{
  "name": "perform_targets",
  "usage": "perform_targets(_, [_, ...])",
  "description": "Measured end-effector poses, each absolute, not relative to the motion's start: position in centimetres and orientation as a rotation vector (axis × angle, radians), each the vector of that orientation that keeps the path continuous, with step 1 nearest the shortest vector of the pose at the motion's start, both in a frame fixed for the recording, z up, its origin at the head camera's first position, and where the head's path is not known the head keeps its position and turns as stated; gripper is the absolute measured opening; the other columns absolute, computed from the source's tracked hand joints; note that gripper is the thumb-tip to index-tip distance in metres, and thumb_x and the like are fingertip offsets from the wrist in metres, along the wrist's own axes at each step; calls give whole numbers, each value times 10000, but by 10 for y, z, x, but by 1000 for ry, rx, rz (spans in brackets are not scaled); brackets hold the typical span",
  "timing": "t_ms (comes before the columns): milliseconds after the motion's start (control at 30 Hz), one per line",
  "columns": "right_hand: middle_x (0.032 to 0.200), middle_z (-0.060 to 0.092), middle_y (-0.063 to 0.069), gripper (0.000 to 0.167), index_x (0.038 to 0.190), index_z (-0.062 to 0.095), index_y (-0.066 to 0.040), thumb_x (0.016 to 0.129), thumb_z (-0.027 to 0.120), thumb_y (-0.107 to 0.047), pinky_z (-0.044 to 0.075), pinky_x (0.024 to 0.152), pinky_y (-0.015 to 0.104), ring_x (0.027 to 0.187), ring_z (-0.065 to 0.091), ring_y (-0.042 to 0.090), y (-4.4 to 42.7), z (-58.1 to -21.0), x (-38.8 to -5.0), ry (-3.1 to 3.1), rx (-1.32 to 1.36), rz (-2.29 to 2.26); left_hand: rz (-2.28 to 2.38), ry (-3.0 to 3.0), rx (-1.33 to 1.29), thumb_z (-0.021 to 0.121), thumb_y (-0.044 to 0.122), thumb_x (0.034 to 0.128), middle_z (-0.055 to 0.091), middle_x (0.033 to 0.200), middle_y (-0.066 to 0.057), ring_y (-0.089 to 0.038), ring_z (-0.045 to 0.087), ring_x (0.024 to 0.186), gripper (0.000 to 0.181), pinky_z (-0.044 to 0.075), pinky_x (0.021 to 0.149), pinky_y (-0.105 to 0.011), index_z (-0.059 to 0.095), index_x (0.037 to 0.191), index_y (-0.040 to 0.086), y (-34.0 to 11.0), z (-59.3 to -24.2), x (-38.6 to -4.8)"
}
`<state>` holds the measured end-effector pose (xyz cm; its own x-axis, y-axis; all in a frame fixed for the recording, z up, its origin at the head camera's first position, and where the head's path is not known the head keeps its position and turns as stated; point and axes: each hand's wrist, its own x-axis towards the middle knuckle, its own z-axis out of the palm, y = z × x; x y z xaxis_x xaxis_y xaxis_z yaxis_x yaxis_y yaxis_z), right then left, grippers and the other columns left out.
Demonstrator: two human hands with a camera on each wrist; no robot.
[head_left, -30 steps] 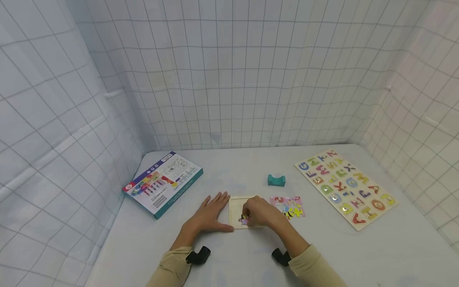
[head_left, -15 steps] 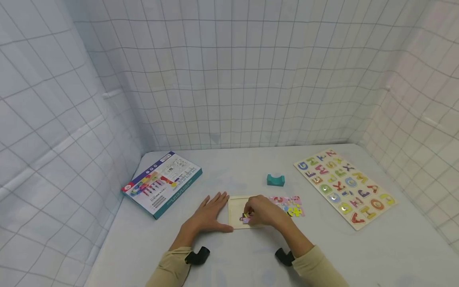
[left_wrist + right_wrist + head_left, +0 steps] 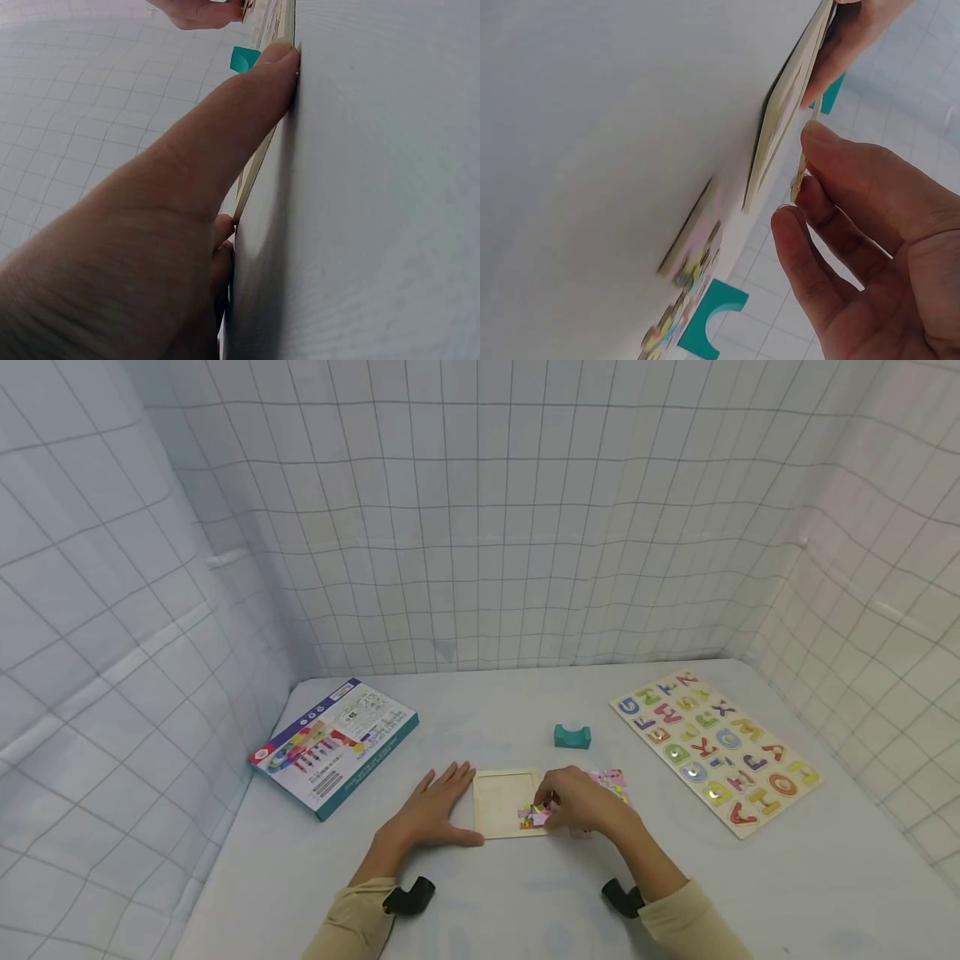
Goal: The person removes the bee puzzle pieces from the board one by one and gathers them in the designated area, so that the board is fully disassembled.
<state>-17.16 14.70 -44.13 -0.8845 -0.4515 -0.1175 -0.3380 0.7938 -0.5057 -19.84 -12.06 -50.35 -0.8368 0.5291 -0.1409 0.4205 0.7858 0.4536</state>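
Note:
My left hand (image 3: 432,810) lies flat with its fingers spread, thumb and fingertips against the left side of a shallow wooden puzzle tray (image 3: 480,806). In the left wrist view the thumb (image 3: 225,120) touches the tray's edge. Over the tray's right part, my right hand (image 3: 581,800) pinches a thin wooden jigsaw piece (image 3: 799,176) between thumb and fingers, raised off the tray in the right wrist view. Colourful puzzle art (image 3: 527,817) shows beside those fingertips. Several joined pink and yellow jigsaw pieces (image 3: 611,779) lie right of the tray, partly hidden by the right hand.
A teal block with a curved notch (image 3: 572,737) stands behind the tray. At the left lies a flat toy box (image 3: 333,747). To the right is a wooden alphabet board (image 3: 716,747) full of coloured letters. Grid-patterned cloth walls surround the white table (image 3: 480,910).
My right hand has moved to the right over the tray, and the puzzle art at its fingertips has shifted right with it. My left hand stays against the tray.

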Motion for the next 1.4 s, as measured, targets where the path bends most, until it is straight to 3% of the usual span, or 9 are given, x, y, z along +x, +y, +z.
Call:
perform_targets(1000, [848, 635, -50, 188, 907, 724, -128, 756, 791, -36, 429, 644, 210, 781, 507, 128, 224, -447, -152, 2808, -452, -648, 624, 2705, 755, 750, 641, 704, 208, 1636, -58, -268, 135, 1531, 1124, 82, 1239, -528, 235, 1555, 118, -122, -502, -198])
perform_targets(1400, [814, 615, -46, 191, 873, 718, -132, 739, 807, -29, 436, 618, 210, 758, 505, 123, 231, -451, -149, 2779, -393, -671, 617, 2710, 746, 748, 644, 703, 211, 1636, -39, -251, 131, 1533, 1117, 72, 1242, -520, 240, 1556, 132, -122, -504, -200])
